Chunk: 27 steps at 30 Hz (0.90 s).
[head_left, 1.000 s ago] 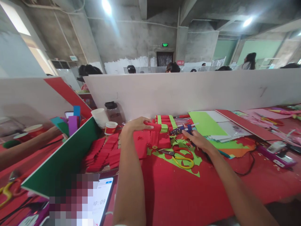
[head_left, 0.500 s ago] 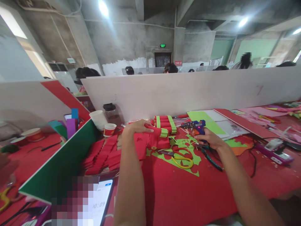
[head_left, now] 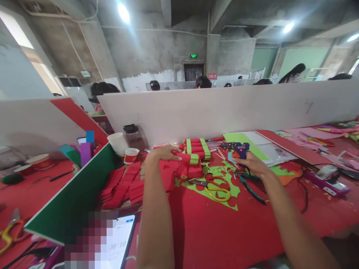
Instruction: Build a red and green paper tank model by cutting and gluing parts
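Note:
My left hand [head_left: 164, 153] is closed around one end of a red felt roll [head_left: 188, 157] with a light-green band at its other end. Behind that roll sits a bundle of similar red rolls [head_left: 198, 145] with green bands. My right hand [head_left: 251, 163] grips a blue hot glue gun [head_left: 239, 148] with an orange trigger; its nozzle points left toward the rolls. Scissors [head_left: 214, 186] with red and yellow handles lie on green felt scraps [head_left: 215, 172] between my hands. Teal-handled pliers [head_left: 252, 190] rest beneath my right hand.
Stacked red felt pieces [head_left: 120, 186] lie to the left, beside a green divider [head_left: 73, 194]. Paper cups [head_left: 131, 155] and a dark-lidded bottle [head_left: 134, 136] stand behind them. A phone [head_left: 120, 239] lies front left. A white partition [head_left: 196, 112] crosses the back; a purple power strip [head_left: 327, 183] is right.
My right hand and the glue gun have shifted slightly right. The red roll in my left hand has tipped or moved slightly. The phone timer went from 00:09 to 00:10.

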{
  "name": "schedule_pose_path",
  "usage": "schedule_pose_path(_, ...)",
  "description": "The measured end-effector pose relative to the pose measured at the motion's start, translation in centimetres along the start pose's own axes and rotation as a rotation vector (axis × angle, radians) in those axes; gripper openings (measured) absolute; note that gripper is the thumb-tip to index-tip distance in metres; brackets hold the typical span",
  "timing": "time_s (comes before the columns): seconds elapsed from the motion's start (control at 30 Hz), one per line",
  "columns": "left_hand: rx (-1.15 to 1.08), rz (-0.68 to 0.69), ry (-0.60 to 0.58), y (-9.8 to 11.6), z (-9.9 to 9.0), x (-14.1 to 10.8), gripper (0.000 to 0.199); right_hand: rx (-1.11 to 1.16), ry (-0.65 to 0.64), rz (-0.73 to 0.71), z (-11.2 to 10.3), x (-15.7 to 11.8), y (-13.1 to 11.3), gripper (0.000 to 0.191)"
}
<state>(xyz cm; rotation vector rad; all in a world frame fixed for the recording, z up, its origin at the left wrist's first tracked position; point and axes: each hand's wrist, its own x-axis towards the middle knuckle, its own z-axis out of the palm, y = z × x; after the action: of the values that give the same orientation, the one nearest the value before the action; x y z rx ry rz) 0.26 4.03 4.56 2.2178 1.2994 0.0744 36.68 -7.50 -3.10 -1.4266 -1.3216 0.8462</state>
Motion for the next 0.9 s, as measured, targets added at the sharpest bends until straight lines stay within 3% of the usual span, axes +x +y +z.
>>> schedule_pose_path(0.13, -0.092, -0.018, 0.020, 0.3, 0.0, -0.5, 0.059, -0.165, 0.087, -0.050, -0.7, 0.5, 0.7, 0.042)
schedule_pose_path(0.43, -0.094, -0.038, 0.058, -0.9, 0.3, 0.7, 0.051, -0.343, 0.086, -0.081, -2.0, 1.3, 2.6, 0.049)
schedule_pose_path(0.73, -0.066, 0.039, 0.038, -1.1, 0.1, 0.7, 0.051, -0.593, -0.057, 0.112, -2.8, 0.3, 3.1, 0.051)
schedule_pose_path(0.9, -0.051, 0.049, 0.037, -0.4, 0.0, -0.1, 0.055, -0.863, 0.051, 0.187, -3.8, 1.0, 4.1, 0.048)
